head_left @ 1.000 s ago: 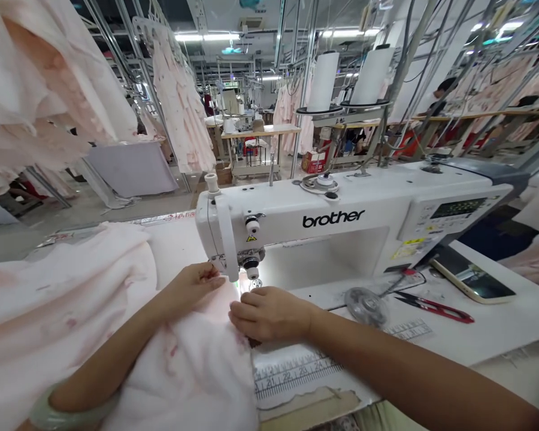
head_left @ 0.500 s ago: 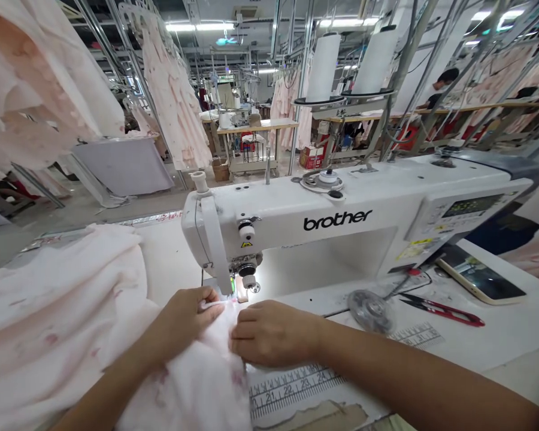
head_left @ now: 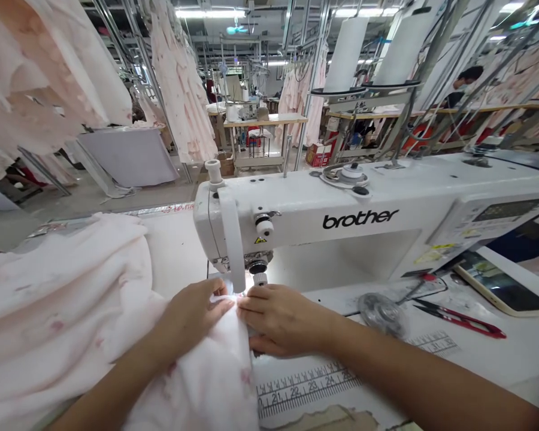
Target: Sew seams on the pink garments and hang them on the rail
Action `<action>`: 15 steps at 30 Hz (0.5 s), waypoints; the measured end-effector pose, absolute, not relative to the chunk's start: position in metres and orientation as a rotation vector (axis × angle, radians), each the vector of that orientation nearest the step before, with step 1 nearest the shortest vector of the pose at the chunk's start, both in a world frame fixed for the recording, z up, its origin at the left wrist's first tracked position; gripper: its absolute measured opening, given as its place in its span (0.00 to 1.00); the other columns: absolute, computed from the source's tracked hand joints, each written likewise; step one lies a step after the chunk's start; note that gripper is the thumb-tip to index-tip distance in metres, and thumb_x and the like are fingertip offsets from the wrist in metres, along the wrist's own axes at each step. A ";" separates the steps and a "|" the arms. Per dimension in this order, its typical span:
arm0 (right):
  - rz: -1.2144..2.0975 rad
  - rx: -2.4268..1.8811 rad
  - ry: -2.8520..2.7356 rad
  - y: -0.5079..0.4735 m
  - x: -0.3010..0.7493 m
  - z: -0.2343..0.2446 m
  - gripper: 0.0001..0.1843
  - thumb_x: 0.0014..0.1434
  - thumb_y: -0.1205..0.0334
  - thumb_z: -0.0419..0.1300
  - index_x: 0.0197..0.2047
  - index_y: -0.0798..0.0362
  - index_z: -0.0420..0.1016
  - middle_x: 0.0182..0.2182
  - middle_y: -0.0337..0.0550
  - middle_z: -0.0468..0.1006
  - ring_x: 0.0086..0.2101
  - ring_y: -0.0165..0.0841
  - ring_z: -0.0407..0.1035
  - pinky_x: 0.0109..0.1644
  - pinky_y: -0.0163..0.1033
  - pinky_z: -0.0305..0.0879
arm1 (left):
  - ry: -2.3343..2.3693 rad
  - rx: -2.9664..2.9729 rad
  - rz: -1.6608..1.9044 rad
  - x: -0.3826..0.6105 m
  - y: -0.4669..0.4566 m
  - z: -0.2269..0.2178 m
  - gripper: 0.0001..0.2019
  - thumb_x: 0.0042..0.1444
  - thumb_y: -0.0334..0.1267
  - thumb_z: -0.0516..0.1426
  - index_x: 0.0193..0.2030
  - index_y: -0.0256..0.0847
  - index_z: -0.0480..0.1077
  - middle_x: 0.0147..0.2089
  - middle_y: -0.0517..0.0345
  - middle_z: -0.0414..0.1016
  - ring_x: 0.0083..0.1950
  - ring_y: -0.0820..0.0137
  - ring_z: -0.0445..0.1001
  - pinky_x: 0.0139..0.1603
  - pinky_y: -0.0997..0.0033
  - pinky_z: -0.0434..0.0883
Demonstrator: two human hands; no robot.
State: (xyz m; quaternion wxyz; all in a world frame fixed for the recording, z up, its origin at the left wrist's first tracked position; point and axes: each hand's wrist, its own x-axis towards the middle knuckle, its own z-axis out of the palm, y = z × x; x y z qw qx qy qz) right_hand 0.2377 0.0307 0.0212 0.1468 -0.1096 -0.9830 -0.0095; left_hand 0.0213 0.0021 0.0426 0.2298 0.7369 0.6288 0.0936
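Note:
A white sewing machine [head_left: 368, 191] marked "brother" stands across the table, its lamp lighting the needle area. Pale pink printed fabric [head_left: 206, 377] lies under and left of my hands, its edge running up to the needle area. My left hand [head_left: 197, 311] pinches that edge just left of the needle area. Close by on the right, my right hand [head_left: 282, 320] has its fingers closed on the fabric's right edge, right below the presser area. My fingers and the machine head hide the needle and presser foot.
Right of my hands lie a clear round dish [head_left: 381, 314], red-handled thread snips [head_left: 462, 317] and a phone [head_left: 503, 284]. A printed ruler strip [head_left: 309, 386] runs along the table front. Thread cones [head_left: 348, 54] stand behind the machine. Garments [head_left: 179, 90] hang at left; a person sits far right.
The view has shifted, so the machine appears farther right. My right hand has moved up closer to the needle area and nearer my left hand. Both hands remain on the fabric.

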 end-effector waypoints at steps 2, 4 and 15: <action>0.010 -0.324 -2.853 0.030 0.238 0.022 0.18 0.68 0.52 0.54 0.42 0.61 0.73 0.41 0.50 0.76 0.42 0.39 0.64 0.47 0.43 0.63 | 1.721 2.048 0.302 0.023 0.001 0.044 0.09 0.61 0.45 0.49 0.37 0.44 0.64 0.37 0.60 0.73 0.39 0.65 0.71 0.42 0.66 0.63; 0.041 -0.344 -2.869 0.030 0.238 0.023 0.17 0.67 0.53 0.55 0.43 0.61 0.73 0.40 0.49 0.76 0.42 0.38 0.64 0.48 0.42 0.63 | 1.727 2.051 0.302 0.025 0.000 0.046 0.09 0.61 0.44 0.49 0.37 0.44 0.65 0.40 0.58 0.73 0.43 0.63 0.71 0.45 0.64 0.63; 0.052 -0.400 -2.896 0.029 0.241 0.025 0.16 0.67 0.51 0.56 0.44 0.58 0.72 0.39 0.44 0.75 0.41 0.37 0.63 0.47 0.43 0.61 | 1.858 2.015 0.102 0.042 0.009 0.059 0.10 0.55 0.42 0.49 0.25 0.43 0.63 0.28 0.59 0.70 0.33 0.64 0.71 0.34 0.69 0.60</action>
